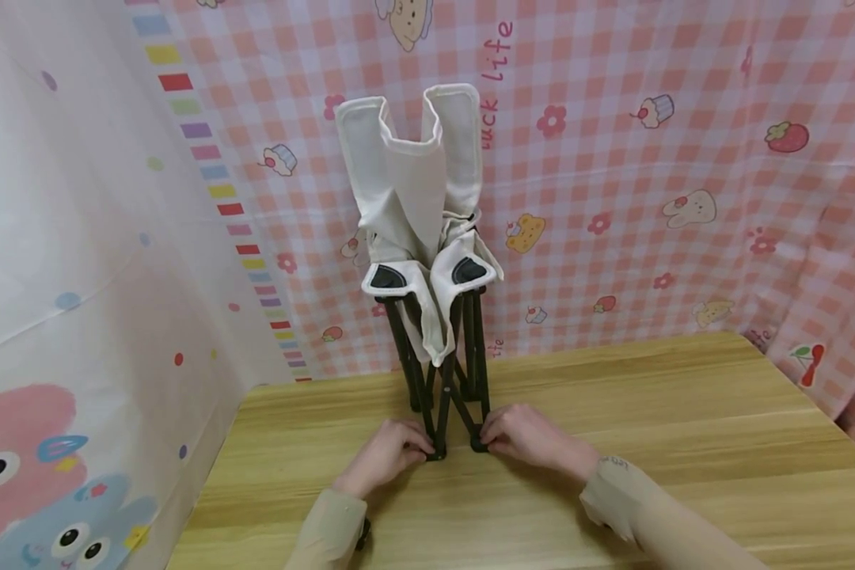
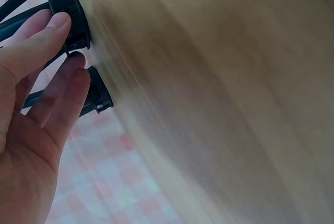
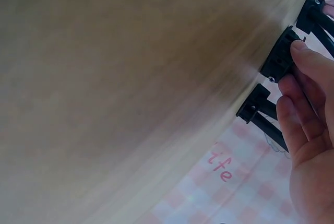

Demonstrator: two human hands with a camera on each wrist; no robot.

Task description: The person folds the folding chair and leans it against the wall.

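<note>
A folding chair with off-white fabric [image 1: 415,186] and a dark tube frame [image 1: 444,408] stands folded narrow at the middle of the table. Its two near feet are a little apart, and dark patches mark the fabric's front corners. My left hand [image 1: 388,453] pinches the near left foot [image 2: 78,20], thumb on top of the black plastic. On the other side, my right hand [image 1: 530,438] grips the near right foot [image 3: 278,56] between thumb and fingers. The far feet, such as this one [image 3: 253,103], rest behind on the wood.
The wood-grain table [image 1: 634,419] reaches out on both sides of the chair. Close behind its far edge hangs a pink checked cloth [image 1: 613,182]. A white cloth with cartoon figures [image 1: 114,317] hangs along the left side.
</note>
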